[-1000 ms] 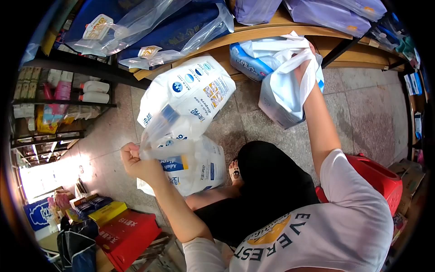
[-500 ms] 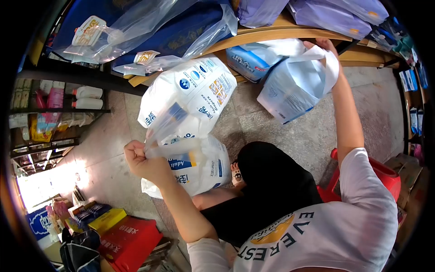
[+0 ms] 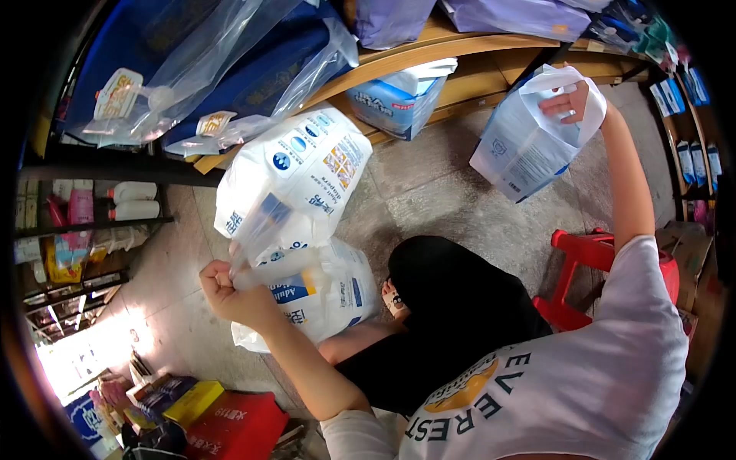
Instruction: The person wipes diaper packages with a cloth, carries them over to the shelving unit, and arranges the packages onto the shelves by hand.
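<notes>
My left hand (image 3: 234, 291) is closed on the thin plastic handles of white diaper bags (image 3: 295, 172), two of them, one above the other at the left. The lower white bag (image 3: 337, 287) rests on the floor near my foot. At the upper right, my right hand (image 3: 566, 103) reaches through the handle loop of a pale blue-white bag (image 3: 521, 149), its fingers apart inside the loop. Left of that bag, a blue and white pack (image 3: 395, 100) stands by the low shelf, separate from my right hand.
A wooden shelf edge (image 3: 429, 54) crosses the top, with blue bags (image 3: 253, 73) and purple bags (image 3: 514, 17) above. A red stool (image 3: 571, 268) is at my right. A red box (image 3: 241, 425) lies lower left. Stocked shelves line both sides.
My right hand and the pale bag have moved right, away from the blue and white pack. The fingers have spread inside the handle loop. My left hand keeps its hold.
</notes>
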### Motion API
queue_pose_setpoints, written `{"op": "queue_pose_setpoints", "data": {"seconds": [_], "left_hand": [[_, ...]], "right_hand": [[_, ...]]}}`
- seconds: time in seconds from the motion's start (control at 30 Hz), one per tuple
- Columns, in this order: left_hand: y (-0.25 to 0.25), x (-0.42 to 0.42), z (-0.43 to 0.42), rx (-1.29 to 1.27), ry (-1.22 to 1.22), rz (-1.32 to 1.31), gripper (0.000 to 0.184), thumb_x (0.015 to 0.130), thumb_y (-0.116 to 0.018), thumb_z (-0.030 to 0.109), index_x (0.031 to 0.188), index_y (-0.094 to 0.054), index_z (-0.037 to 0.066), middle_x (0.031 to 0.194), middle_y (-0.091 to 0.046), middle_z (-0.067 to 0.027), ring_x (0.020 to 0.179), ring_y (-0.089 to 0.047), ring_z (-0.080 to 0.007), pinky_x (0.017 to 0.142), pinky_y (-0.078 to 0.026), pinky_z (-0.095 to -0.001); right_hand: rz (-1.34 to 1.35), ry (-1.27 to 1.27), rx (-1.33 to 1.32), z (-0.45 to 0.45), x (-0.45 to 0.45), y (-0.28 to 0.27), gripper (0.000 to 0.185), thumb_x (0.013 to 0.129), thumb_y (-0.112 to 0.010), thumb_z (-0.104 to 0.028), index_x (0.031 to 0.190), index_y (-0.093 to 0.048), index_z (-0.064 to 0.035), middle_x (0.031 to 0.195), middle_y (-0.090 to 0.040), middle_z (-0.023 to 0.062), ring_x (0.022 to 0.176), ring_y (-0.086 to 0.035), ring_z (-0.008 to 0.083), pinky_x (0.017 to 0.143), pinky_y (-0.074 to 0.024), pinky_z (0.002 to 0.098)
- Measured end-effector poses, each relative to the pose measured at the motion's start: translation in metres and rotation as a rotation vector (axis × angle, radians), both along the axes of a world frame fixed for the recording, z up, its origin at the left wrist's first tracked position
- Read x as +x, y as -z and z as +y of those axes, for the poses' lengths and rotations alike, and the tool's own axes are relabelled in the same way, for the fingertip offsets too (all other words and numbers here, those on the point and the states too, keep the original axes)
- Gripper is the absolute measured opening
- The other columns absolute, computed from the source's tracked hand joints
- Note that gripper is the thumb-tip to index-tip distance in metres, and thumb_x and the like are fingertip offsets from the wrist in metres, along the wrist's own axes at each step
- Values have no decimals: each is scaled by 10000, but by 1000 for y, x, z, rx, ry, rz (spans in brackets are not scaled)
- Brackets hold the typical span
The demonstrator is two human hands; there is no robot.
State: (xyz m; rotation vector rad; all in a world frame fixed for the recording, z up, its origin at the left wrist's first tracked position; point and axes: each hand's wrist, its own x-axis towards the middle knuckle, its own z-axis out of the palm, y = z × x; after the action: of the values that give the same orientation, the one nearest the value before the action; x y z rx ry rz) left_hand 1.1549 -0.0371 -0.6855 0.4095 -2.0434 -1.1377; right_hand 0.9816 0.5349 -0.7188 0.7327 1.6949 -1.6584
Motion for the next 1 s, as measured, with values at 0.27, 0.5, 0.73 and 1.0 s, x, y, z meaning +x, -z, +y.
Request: {"op": "queue_pose_setpoints", "data": {"seconds": [0.27, 0.5, 0.73, 1.0], "left_hand": [[-8, -3, 11, 16, -66, -8, 165, 758, -546, -84, 738, -466, 60, 681, -495, 21, 645, -468, -62, 590, -408, -179], [-2, -15, 19, -86, -82, -109, 202, 758, -634, -8, 698, -452, 57, 649, -435, 41, 609, -397, -45, 543, -352, -172], [2, -17, 13, -25, -11, -26, 248, 758, -678, 33, 673, -448, 74, 571, -423, 59, 560, -392, -19, 513, -335, -158], [9, -33, 23, 21, 83, -48, 204, 738, -659, -23, 707, -475, 61, 584, -453, 57, 536, -385, -6, 489, -306, -148]], "right_hand": [[459, 426, 7, -42, -15, 14, 485, 922, -304, -451, 1128, -586, -116, 1004, -644, 120, 1013, -565, 254, 987, -305, 422], [1159, 1101, -385, -117, -60, 110, 240, 891, -389, -240, 966, -526, -58, 775, -603, 124, 742, -603, 239, 731, -517, 316], [1075, 179, 176, -118, -38, 92, 201, 886, -515, -201, 1004, -581, -53, 823, -604, 29, 717, -560, 127, 636, -455, 265], [836, -1083, 798, -100, -23, 36, 671, 753, -507, -112, 1382, -276, -138, 1432, -281, 93, 1255, -374, 259, 1038, -286, 352]]}}
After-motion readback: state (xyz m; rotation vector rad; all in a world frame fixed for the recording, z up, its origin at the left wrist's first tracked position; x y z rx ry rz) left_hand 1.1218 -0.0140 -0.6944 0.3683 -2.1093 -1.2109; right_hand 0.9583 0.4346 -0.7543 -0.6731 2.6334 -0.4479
